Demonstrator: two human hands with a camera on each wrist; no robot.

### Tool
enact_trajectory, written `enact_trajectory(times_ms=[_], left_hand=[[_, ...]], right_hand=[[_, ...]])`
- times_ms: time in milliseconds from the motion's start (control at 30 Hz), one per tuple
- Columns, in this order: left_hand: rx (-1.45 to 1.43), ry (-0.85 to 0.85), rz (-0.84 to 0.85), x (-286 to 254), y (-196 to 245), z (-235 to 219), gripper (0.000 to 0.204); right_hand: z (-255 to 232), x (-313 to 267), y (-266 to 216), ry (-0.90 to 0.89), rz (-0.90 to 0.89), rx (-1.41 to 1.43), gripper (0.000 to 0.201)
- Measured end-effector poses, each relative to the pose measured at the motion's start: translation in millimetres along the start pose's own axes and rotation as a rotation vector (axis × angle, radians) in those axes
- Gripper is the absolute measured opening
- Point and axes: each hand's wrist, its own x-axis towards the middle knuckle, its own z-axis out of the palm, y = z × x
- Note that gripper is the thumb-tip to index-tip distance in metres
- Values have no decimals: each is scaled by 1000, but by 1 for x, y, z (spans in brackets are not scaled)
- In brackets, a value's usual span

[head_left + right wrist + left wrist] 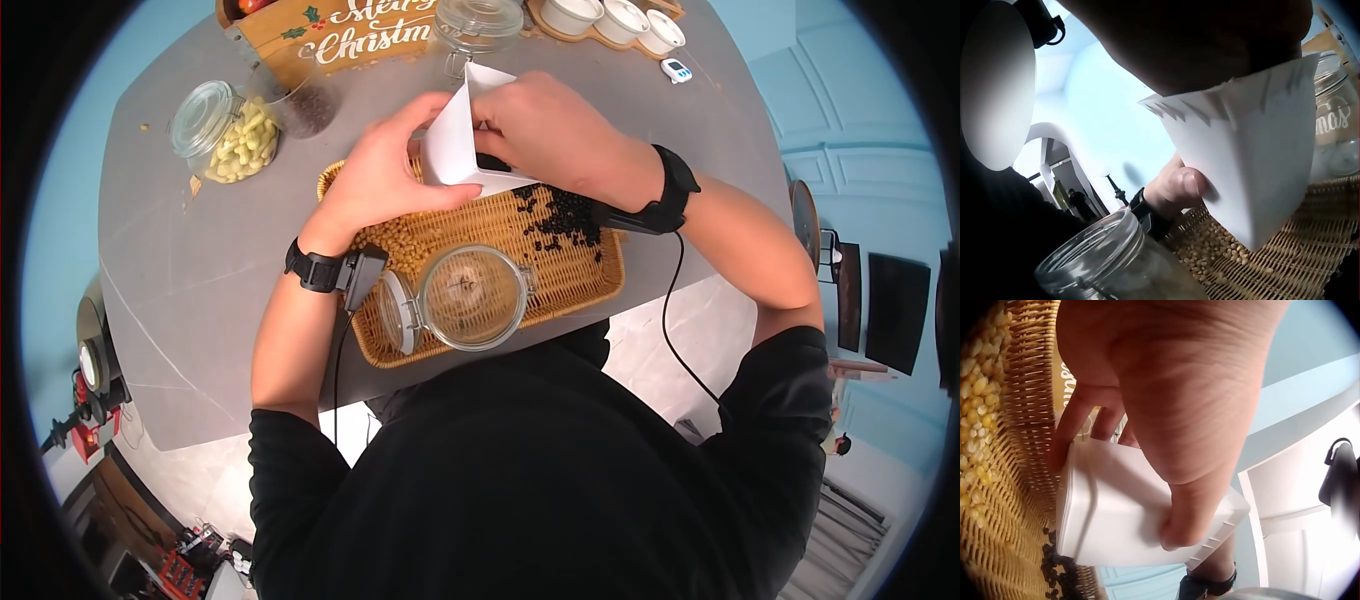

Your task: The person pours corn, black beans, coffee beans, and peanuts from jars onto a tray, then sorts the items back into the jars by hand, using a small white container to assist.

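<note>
A white, angular container [450, 145] is tilted above the back of a wicker basket [570, 285]. The left hand [385, 175] grips it from the side; in the left wrist view that hand's thumb [1188, 519] presses on one face and its fingers lie around the far side. Over the container's mouth is the right hand [545, 125], its fingers reaching inside, where their tips are hidden. Yellow kernels [405, 245] lie in the basket's left part and black beans [565, 215] in its right part. An open glass jar [472, 300] stands at the basket's front.
Behind the basket are a wooden Christmas crate [350, 45] and a clip-lid glass jar [480, 25]. To the left stand a jar of pale yellow pieces [240, 145] and a clear container with dark contents [305, 110]. White lidded cups [620, 20] and a small timer [676, 70] sit back right.
</note>
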Motion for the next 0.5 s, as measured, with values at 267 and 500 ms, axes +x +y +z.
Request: enact_trajectory(times_ms=[267, 500], left_hand=[[20, -3, 22, 1, 3, 0, 85], [4, 25, -30, 2, 3, -2, 86]], right_hand=[[-25, -14, -4, -25, -85, 162, 18], [-28, -91, 5, 345, 47, -66, 19]])
